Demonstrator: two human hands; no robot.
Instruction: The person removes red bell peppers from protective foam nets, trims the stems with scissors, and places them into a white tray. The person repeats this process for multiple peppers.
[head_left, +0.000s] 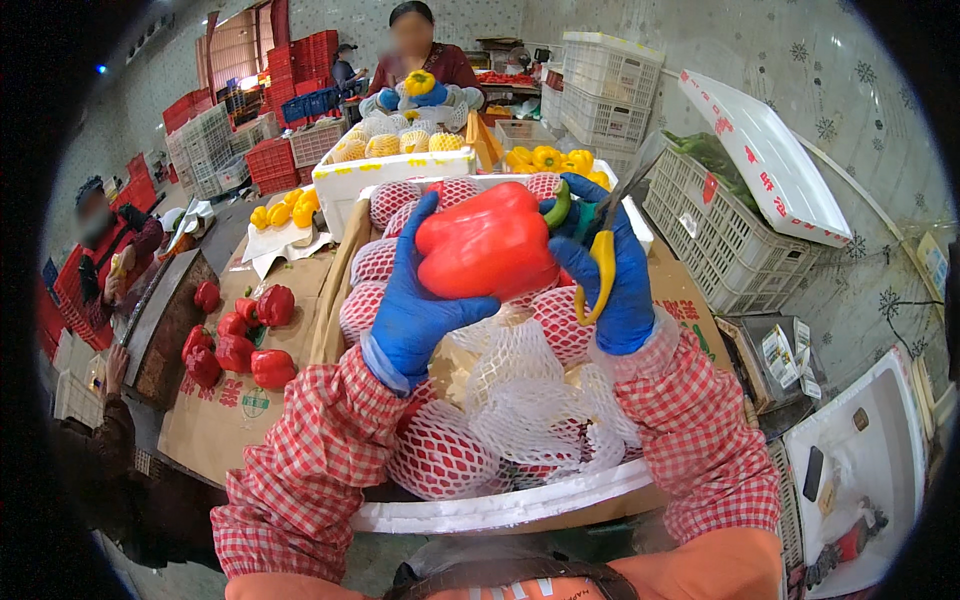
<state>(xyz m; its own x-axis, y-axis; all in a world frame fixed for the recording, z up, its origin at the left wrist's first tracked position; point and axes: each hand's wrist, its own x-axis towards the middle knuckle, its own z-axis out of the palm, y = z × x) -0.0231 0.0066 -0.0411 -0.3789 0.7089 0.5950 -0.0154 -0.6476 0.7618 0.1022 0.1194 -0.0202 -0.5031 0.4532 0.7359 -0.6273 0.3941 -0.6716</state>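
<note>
My left hand (412, 300), in a blue glove, holds a large red bell pepper (487, 244) from its left and lower side. A green stem points right, towards my right hand (615, 270). That hand, gloved in blue, has scissors with yellow handles (598, 277) hooked on its fingers, the blades pointing up to the right. Its fingers are close to the stem; whether they touch it cannot be told. Below both hands is a white foam box (502, 510) holding red peppers in foam net sleeves (442, 450). Loose white foam nets (525, 390) lie on top.
Several bare red peppers (274, 367) lie on cardboard at left. Beyond stands a foam box (390, 176) of netted yellow peppers, with a co-worker (442, 67) behind it. At right are a plastic crate (720, 232) of green produce, a tilted foam lid (772, 165) and another foam box (862, 465).
</note>
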